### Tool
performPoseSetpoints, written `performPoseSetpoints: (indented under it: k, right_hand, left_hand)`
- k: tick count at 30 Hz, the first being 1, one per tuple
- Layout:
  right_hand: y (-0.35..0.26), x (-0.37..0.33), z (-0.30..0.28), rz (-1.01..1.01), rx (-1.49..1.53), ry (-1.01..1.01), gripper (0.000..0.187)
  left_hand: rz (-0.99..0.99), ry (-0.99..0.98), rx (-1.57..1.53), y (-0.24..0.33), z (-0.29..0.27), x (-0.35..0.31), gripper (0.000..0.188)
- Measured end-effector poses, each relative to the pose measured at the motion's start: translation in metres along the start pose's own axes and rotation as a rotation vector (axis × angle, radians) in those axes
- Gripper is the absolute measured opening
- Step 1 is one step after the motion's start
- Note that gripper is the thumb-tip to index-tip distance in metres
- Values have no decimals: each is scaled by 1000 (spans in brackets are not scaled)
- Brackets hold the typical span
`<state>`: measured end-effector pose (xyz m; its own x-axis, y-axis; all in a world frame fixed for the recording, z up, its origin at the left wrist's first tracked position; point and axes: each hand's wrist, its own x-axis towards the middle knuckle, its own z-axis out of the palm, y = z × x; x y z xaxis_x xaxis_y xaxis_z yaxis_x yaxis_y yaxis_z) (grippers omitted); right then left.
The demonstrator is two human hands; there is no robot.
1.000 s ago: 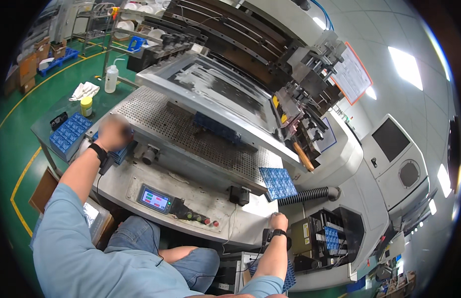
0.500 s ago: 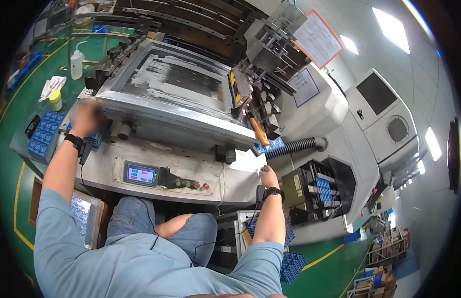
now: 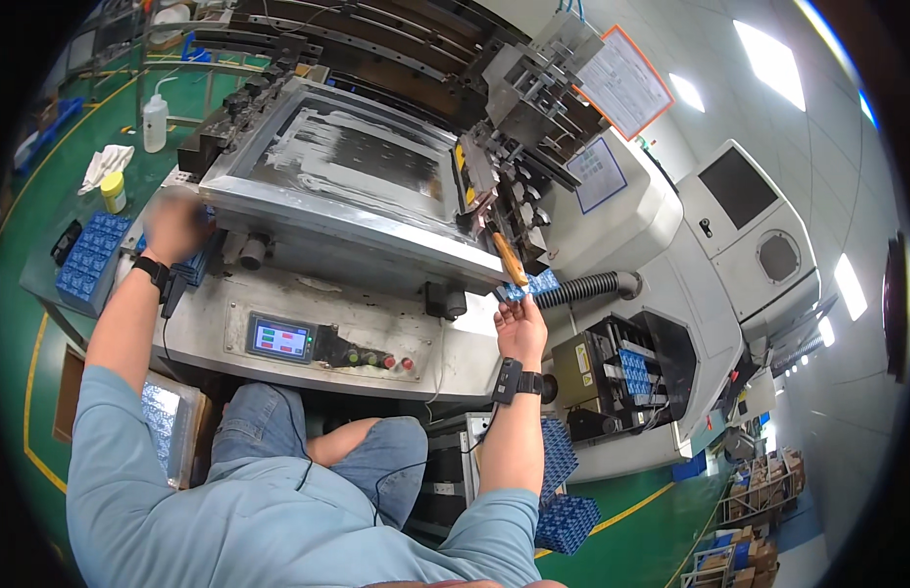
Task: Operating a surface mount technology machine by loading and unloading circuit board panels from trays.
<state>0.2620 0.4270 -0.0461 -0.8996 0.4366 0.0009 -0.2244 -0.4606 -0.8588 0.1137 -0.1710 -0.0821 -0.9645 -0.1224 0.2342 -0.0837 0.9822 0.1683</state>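
Observation:
I sit at a grey screen-printing machine whose framed screen lies flat over the bed. My left hand is blurred at the machine's left edge, on or just above a blue sheet; its grip is unclear. My right hand reaches up to the machine's right front corner and pinches the edge of a small blue printed sheet, just below an orange wooden handle. Both wrists wear black bands.
A control panel with a small screen and red buttons faces my knees. Blue trays, a yellow-lidded jar, a white rag and a white bottle are at the left. A ribbed hose and a rack of blue sheets stand at the right.
The screen frame has come down over the perforated bed. My right hand rose from beside my lap to the blue sheet at the machine's right corner. My left hand stayed at the left edge.

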Motion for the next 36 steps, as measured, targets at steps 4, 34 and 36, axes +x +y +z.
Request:
performPoseSetpoints:
  k: [4, 34, 36]
  right_hand:
    - [1, 3, 5, 4, 5, 75, 17]
    - [-158, -343, -294, 5, -1182, 1052, 17]
    - [-149, -344, -315, 200, -1201, 1044, 18]
  left_hand:
    - [-7, 10, -8, 0, -2, -2, 68]
    - [685, 213, 462, -228, 215, 182, 41]
    - [648, 200, 400, -228, 213, 181, 40]
